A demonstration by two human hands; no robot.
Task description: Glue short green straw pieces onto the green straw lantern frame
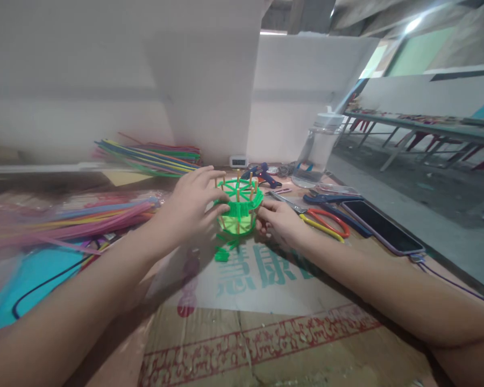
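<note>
Both hands hold a small green basket (239, 207) on the cardboard (266, 317). Left hand (193, 201) wraps its side with curled fingers; right hand (278, 220) pinches the rim.

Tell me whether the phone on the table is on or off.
Off, as far as shows: the phone lies face up beside the scissors, its screen dark.

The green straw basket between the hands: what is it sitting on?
The green straw basket stands on a flattened cardboard sheet printed with green characters. Green straw offcuts lie just in front. Its base contact is hidden by the left hand and right hand.
</note>
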